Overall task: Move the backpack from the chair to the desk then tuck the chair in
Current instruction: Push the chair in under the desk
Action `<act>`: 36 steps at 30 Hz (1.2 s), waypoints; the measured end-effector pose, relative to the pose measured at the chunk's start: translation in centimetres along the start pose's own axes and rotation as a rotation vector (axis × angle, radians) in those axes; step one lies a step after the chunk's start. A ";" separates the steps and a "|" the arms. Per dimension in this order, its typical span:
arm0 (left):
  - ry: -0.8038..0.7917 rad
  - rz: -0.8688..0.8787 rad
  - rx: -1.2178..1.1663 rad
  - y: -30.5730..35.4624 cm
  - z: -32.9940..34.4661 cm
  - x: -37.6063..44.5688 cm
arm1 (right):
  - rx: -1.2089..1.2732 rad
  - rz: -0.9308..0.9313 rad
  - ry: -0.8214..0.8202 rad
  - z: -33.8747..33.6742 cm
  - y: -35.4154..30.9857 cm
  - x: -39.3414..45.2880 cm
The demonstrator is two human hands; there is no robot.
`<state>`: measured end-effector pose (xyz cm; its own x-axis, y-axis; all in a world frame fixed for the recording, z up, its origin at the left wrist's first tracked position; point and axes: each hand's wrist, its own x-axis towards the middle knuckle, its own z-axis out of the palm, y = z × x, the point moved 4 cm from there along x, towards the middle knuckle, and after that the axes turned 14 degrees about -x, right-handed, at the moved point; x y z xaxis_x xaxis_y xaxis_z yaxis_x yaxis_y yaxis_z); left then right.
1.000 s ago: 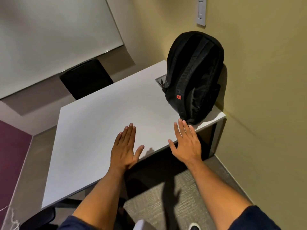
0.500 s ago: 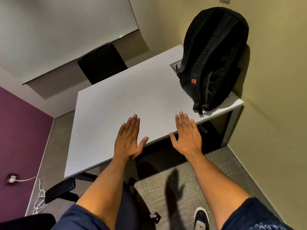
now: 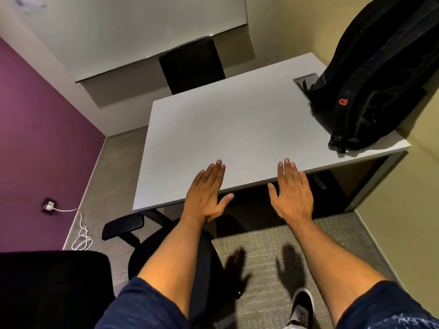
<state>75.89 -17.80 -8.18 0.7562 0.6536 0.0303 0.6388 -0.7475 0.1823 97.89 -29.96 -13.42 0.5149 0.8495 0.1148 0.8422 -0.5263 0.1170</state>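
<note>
A black backpack point(image 3: 377, 74) with a small red logo stands upright on the far right corner of the white desk point(image 3: 237, 134), leaning against the yellow wall. My left hand point(image 3: 206, 193) and my right hand point(image 3: 291, 191) hover flat over the desk's near edge, fingers spread, holding nothing. A black office chair point(image 3: 142, 248) stands at the lower left, pulled out from the desk; its armrest point(image 3: 123, 225) shows beside the desk's near left corner and its backrest point(image 3: 52, 288) fills the bottom left. My left forearm covers part of its seat.
A second black chair point(image 3: 192, 64) stands behind the desk's far side. A purple wall on the left carries a socket with a white cable point(image 3: 82, 233) coiled on the floor. A cable port point(image 3: 305, 80) is set in the desk beside the backpack. My shoe point(image 3: 301, 307) is on the carpet.
The view has swung left and down, so the backpack now sits further up and to the right and the near chair has come into sight. Both hands have drawn back from the backpack.
</note>
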 end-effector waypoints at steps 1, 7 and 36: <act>0.001 0.006 -0.005 -0.5 -0.1 -0.8 | -0.005 0.006 0.002 -0.2 -0.6 -0.7; 0.024 0.045 -0.028 -5.6 -1.0 -8.2 | -0.077 0.027 0.017 -2.5 -7.3 -7.0; -0.018 -0.164 0.224 -18.1 -8.2 -25.6 | 0.228 -0.363 0.072 -7.5 -31.5 -16.2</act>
<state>43.83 -20.06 -4.23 0.6410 0.7676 0.0004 0.7670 -0.6405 -0.0384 61.85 -27.39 -11.59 0.1729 0.9691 0.1759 0.9846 -0.1652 -0.0576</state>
